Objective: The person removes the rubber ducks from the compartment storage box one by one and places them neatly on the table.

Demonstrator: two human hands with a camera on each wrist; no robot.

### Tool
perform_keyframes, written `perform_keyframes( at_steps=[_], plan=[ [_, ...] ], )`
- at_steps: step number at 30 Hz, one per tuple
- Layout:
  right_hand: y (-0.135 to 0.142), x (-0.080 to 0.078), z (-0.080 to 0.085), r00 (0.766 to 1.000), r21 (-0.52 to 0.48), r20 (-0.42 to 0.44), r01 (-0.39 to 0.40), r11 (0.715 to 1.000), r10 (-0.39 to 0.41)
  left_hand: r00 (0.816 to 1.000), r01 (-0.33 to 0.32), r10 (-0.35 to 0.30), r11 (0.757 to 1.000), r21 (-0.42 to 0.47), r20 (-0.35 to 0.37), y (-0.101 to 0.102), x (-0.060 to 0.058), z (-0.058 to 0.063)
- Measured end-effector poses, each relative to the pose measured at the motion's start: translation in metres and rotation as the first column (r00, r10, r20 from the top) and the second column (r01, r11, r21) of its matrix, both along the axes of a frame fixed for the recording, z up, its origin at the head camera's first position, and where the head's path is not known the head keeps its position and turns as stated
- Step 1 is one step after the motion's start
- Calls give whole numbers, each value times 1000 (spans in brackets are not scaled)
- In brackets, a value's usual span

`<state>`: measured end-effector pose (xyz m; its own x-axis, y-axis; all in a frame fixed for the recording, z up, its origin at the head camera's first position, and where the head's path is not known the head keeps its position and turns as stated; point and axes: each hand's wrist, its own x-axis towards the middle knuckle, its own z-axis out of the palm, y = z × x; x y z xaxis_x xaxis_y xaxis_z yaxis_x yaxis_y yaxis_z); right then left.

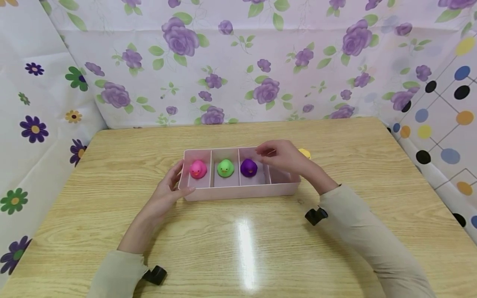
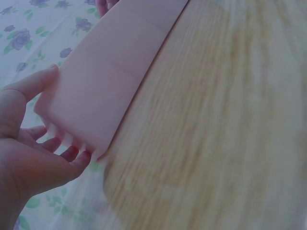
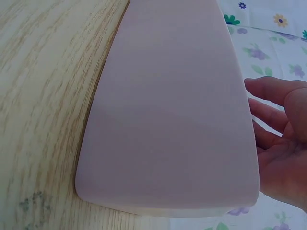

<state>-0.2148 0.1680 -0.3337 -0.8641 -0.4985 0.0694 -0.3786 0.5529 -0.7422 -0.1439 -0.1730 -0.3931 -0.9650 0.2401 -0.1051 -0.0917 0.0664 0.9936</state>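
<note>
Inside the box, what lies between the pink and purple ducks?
The green duck, with one divider on each side; the head view shows this.

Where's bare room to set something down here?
The light wooden table is bare before the long pink divided box, and between the left hand and the left white flowered sheet. Crowded: the box's right end, by the right hand and a partly hidden yellow object.

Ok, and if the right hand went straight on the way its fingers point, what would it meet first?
Probably the purple duck, just ahead of the right hand in the head view. Height is hard to judge, though, so the fingers might pass above it.
</note>
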Motion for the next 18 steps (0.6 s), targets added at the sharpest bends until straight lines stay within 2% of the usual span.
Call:
perform_keyframes(
  at_steps=[8,15,18],
  plan=[
    [-6,-2,-3,1000,21,1,-25,999,25,1000,-8,8,1000,9,0,0,0,-1],
    [-15,-2,1,999,98,6,-37,995,36,1000,-12,12,1000,13,2,0,0,0],
    [-18,-2,0,999,101,20,-51,994,49,1000,-18,18,1000,6,5,1,0,0]
  ],
)
